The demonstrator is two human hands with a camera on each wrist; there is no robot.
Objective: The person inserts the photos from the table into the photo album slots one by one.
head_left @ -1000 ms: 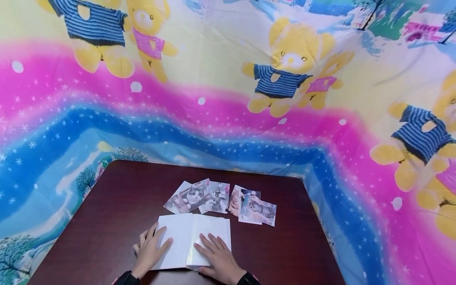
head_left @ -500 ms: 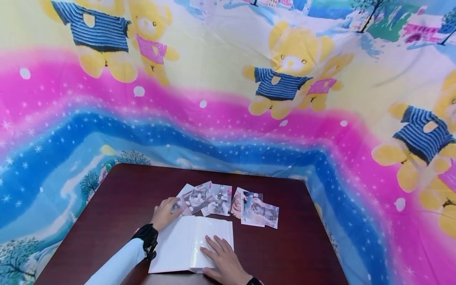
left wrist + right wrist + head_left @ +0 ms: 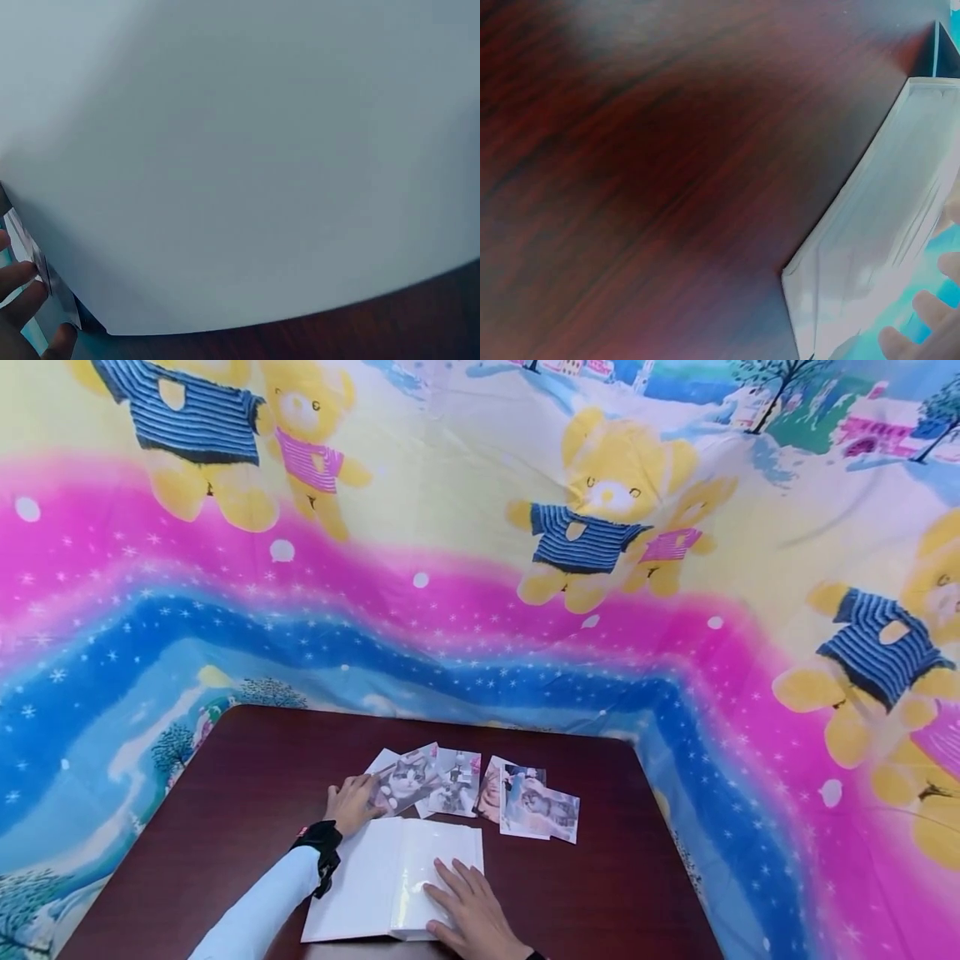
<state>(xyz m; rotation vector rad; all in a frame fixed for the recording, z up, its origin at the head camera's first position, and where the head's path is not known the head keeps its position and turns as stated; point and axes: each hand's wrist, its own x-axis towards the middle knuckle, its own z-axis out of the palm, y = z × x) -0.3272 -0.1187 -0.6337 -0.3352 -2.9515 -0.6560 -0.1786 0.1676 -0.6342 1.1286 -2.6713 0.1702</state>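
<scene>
A white photo album (image 3: 360,885) with clear sleeves lies open on the dark table. My right hand (image 3: 476,906) rests with fingers spread on its right-hand page; in the right wrist view, fingers (image 3: 930,311) show beside the thick page block (image 3: 877,210). My left hand (image 3: 352,806) reaches past the album's far left corner, its fingertips on the left edge of a cat photo (image 3: 408,782). In the left wrist view the white page (image 3: 247,165) fills most of the frame, and fingers (image 3: 26,300) touch the photo edges at lower left.
Beside the cat photo lies another print (image 3: 456,783). Further right, several photos overlap, with a kitten print (image 3: 551,812) on top. A patterned cloth (image 3: 450,568) with bears hangs behind the wooden table (image 3: 247,802).
My left hand has left the album's left page and moved forward to the cat photo. The right hand stays on the right page. The photos lie as before.
</scene>
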